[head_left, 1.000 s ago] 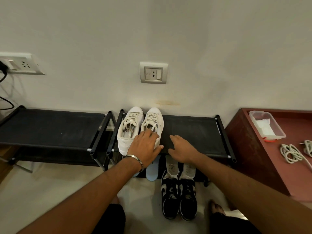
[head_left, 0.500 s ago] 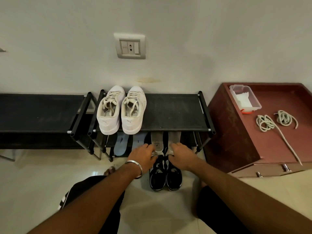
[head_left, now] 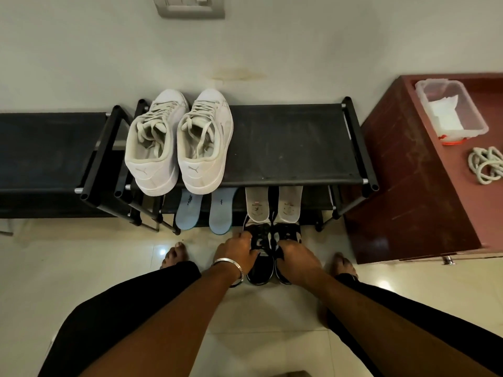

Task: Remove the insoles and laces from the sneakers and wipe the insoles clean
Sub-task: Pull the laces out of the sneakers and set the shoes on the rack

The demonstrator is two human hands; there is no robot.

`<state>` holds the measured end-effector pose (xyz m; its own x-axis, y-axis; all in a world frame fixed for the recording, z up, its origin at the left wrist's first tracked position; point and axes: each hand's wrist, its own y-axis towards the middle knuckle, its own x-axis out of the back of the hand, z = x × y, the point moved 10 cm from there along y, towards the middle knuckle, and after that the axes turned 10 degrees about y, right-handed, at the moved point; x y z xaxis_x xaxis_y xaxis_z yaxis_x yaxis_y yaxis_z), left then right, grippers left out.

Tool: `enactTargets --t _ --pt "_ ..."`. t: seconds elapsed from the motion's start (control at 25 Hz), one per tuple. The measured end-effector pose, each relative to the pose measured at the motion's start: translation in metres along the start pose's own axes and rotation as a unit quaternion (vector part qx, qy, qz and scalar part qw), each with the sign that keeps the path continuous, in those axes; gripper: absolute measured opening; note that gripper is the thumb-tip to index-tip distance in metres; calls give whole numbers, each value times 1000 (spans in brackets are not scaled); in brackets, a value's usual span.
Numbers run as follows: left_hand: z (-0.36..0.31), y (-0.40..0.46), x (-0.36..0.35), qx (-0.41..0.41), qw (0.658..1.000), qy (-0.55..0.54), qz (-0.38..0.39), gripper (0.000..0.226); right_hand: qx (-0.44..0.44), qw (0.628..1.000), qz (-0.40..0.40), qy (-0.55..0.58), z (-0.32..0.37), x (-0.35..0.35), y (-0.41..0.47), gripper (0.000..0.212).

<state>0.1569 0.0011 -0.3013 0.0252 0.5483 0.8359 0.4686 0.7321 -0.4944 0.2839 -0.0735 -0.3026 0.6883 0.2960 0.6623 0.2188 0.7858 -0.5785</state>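
**Both hands down on the black sneakers**

The left hand (head_left: 236, 253) curled its fingers over the top of the left black sneaker (head_left: 260, 254), and the right hand (head_left: 295, 258) gripped the right black sneaker (head_left: 285, 235) the same way. The pair stood on the floor, toes toward the rack (head_left: 294, 142). Two white insoles (head_left: 273, 205) leaned just behind them on the lower shelf, with two blue insoles (head_left: 202, 210) to their left. The white sneakers (head_left: 179, 142), laces in, sat on the rack's top shelf.

On the red cabinet (head_left: 413, 186) to the right, a clear plastic box (head_left: 451, 110) held white wipes or paper, and a coiled white lace (head_left: 485, 164) lay beside it.

Half a second before, both hands had been at the heel ends of the white insoles; they had since dropped to the black sneakers. A second before, they had rested on the top shelf by the white sneakers. The camera had tilted lower, closer to the floor.
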Motion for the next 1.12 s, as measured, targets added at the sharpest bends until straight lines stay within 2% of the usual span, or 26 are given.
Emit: enactTargets --t 0.2,0.48,0.6,0.76,0.88,1.12 --pt "17 26 -47 32 999 3 38 52 -6 1000 24 2 -16 -37 32 31" --pt "27 52 -96 66 995 13 69 54 -22 998 36 -54 -29 -66 71 43" --pt "30 63 -106 80 994 31 73 46 -19 993 51 -105 -32 -80 83 42" --pt "37 74 -127 105 988 43 105 39 -23 988 33 -152 -33 -91 96 30" --pt "35 80 -139 106 985 63 123 45 -27 987 1 -157 -36 -93 101 36" --pt "30 78 -143 120 984 76 112 29 -18 992 -22 -124 -33 -91 100 38"
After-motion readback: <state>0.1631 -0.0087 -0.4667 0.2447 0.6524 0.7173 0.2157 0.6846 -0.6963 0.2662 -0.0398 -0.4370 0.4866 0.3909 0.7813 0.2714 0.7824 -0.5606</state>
